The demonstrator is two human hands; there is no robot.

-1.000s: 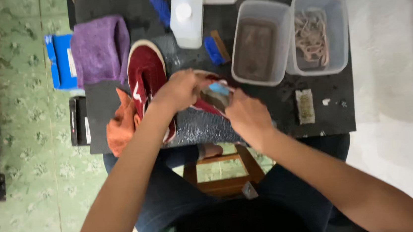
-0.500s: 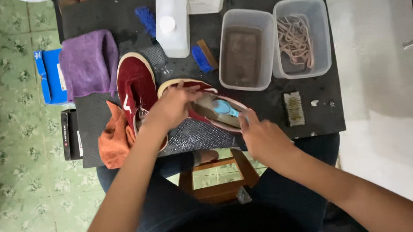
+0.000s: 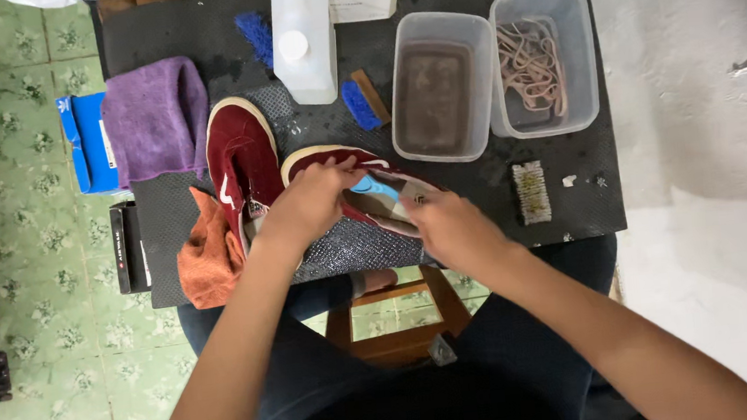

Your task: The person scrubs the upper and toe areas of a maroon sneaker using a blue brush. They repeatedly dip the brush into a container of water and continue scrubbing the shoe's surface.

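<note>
Hands meet over a dark red shoe (image 3: 347, 163) lying on the black bench (image 3: 480, 192) right in front of the seated person. The left hand (image 3: 308, 205) is curled over the shoe's near side, fingers wrapped on its upper and holding it steady. The right hand (image 3: 449, 226) is closed around the handle of a light blue brush (image 3: 374, 186), whose head sits down inside the shoe's opening, between the two hands.

Just to the left of the left hand lies a second dark red shoe (image 3: 241, 158) with a cream sole, touching or nearly touching the one being held. An orange cloth (image 3: 206, 256) is bunched at the bench's near edge beside that hand's wrist, and a purple towel (image 3: 154, 121) lies farther off beyond it.

Beyond the hands stands a white plastic jug (image 3: 303, 40), with a blue-bristled brush (image 3: 364, 101) with a wooden back next to it and another blue brush (image 3: 254, 33) to the jug's left. Beyond the right hand sit two clear plastic tubs side by side: the nearer tub (image 3: 439, 83) holds murky brown water, the farther tub (image 3: 545, 60) holds a tangle of pale laces. A small pale-bristled brush (image 3: 531, 192) lies on the bench to the right of the right hand, apart from it.
</note>
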